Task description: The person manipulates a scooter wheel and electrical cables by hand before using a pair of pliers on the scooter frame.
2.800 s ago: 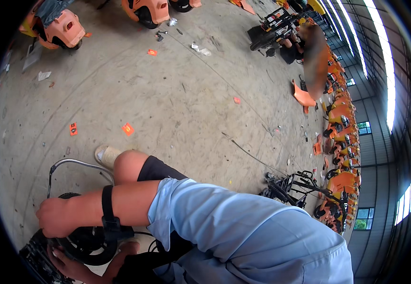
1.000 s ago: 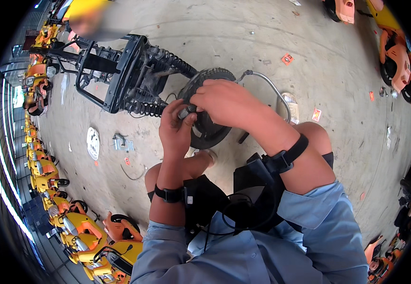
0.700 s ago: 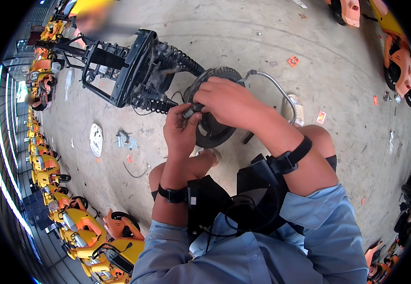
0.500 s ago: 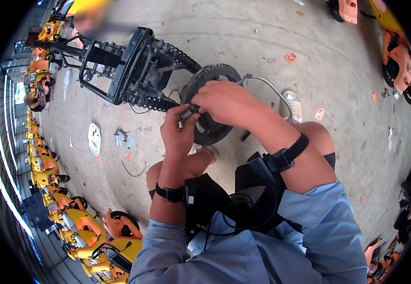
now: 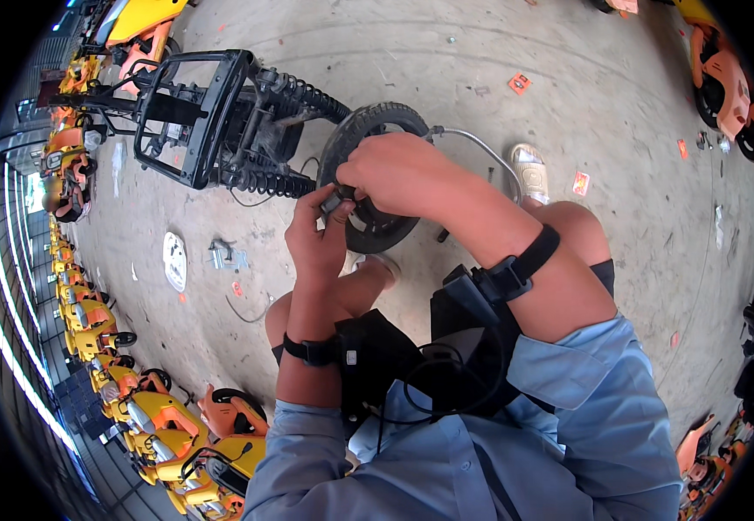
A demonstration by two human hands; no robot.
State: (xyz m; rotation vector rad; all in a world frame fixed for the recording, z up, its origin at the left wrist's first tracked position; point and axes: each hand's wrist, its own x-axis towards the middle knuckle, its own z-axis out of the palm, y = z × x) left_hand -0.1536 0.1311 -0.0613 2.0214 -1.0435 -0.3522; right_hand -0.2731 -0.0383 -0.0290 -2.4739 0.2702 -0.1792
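Note:
My left hand [image 5: 319,227] pinches a small dark cylindrical part [image 5: 338,196] beside the hub of a black tyred wheel [image 5: 385,232]. Over it, my right hand [image 5: 387,174] is closed with curled fingers at that same part, partly hiding both part and hub. A braided metal hose [image 5: 489,148] arches out from the wheel's right side. Left of the wheel lies a black scooter frame [image 5: 194,117] with two coil-spring shock absorbers [image 5: 307,95] reaching toward the tyre.
Rows of yellow and orange scooters [image 5: 151,417] line the left, more orange ones [image 5: 724,95] the upper right. A co-worker [image 5: 64,195] is far left. A white plate [image 5: 175,260], metal brackets [image 5: 225,253] and orange scraps [image 5: 519,83] lie on the concrete floor.
Since the earliest frame my view has turned toward the wheel and both hands. Over the last second the hands stay on the part, shifting slightly upward in view with the wheel.

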